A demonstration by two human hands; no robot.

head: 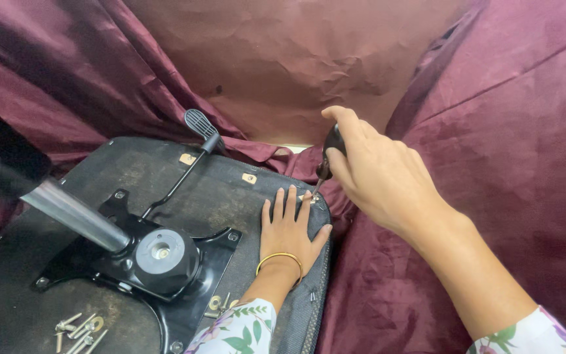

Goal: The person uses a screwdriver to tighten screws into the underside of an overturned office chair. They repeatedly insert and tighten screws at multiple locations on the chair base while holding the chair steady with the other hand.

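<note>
Right hand [378, 177] fingers clamped on one screwdriver [329, 154]; left hand [289, 229] fingers apart on seat base [230, 190]

Black-handled screwdriver [327, 160] is standing nearly upright, slightly tilted, tip down on a small screw [312, 197] right at the left fingertips [306, 198]. Upturned black chair seat [230, 190] lies flat under those fingers.

A nook wrapped in dark red cloth

Soft dark red cloth [512, 131] hangs in folds at the left and fills the right of the frame. Crinkled brown paper [296, 59] covers the top middle. Pale light glows just below the paper.
</note>
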